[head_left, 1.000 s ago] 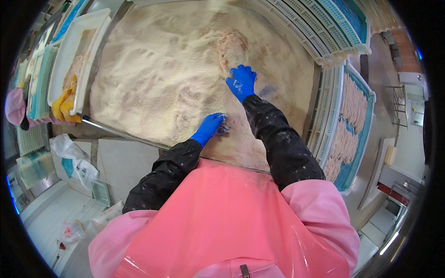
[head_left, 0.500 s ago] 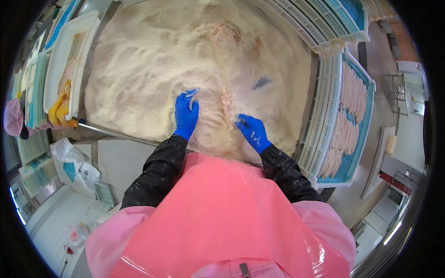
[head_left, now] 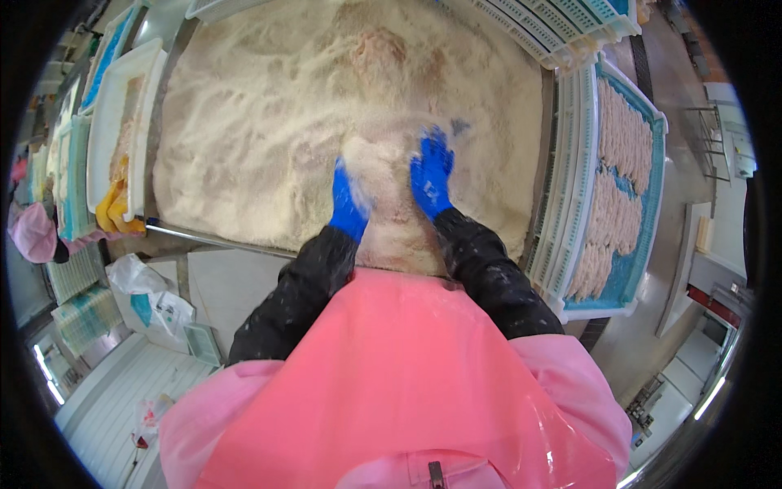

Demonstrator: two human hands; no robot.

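Observation:
A thick layer of pale, crumb-like coating covers a wide, low-edged table in front of me. My left hand, in a blue glove, stands on edge in the crumbs; motion and loose crumbs blur its fingers. Opposite it, my gloved right hand is open, its fingers stretched away from me and dusted with crumbs. Between the hands lies a heaped mound of crumbs, partly smeared by motion. Farther off, a pinkish, crumb-covered lump shows on the layer; its kind cannot be made out.
At the right stands a stack of white slotted trays, its blue-lined top tray holding rows of pale coated strips. More trays stand at the far right. A white tub with yellow gloves sits left.
My right hand has moved away from me and its curled fingers have straightened. My left hand has shifted slightly right. Crumbs are heaped up between them.

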